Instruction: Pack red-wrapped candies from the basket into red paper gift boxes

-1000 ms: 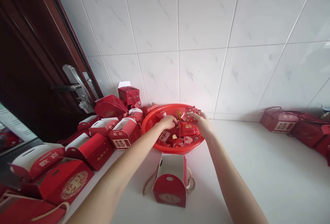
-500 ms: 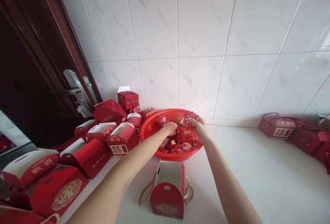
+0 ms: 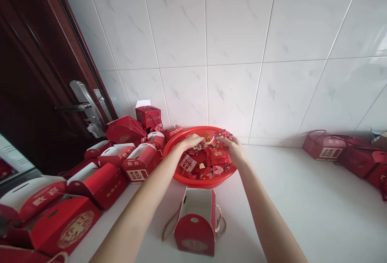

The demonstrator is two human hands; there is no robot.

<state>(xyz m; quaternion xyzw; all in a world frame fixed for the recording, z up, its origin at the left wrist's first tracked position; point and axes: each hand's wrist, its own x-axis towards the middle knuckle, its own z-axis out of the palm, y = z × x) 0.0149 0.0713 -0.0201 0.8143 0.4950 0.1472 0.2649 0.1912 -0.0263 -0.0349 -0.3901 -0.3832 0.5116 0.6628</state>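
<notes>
A red plastic basket (image 3: 208, 183) holds several red wrapped packets and a gold-coloured piece. My left hand (image 3: 195, 141) reaches into its back left part, fingers bent together over the packets; what they grip is too small to make out. At the basket's right side my right hand (image 3: 235, 150) has its fingers on a red patterned packet (image 3: 222, 138), thumb and fingers pinched round it. Just in front of the basket stands an open-topped red box (image 3: 195, 230) with white inner walls, a rounded front and twisted rope handles at both sides.
Several red gift boxes (image 3: 140, 160) crowd the left side of the white table (image 3: 281, 198). More red boxes (image 3: 325, 146) lie at the far right. Behind are a tiled wall (image 3: 236, 33) and, at left, a dark door with a metal handle (image 3: 84, 103).
My left hand has moved back and left within the basket, uncovering a square packet with a white pattern. My right hand stays at nearly the same spot. The view has shifted slightly.
</notes>
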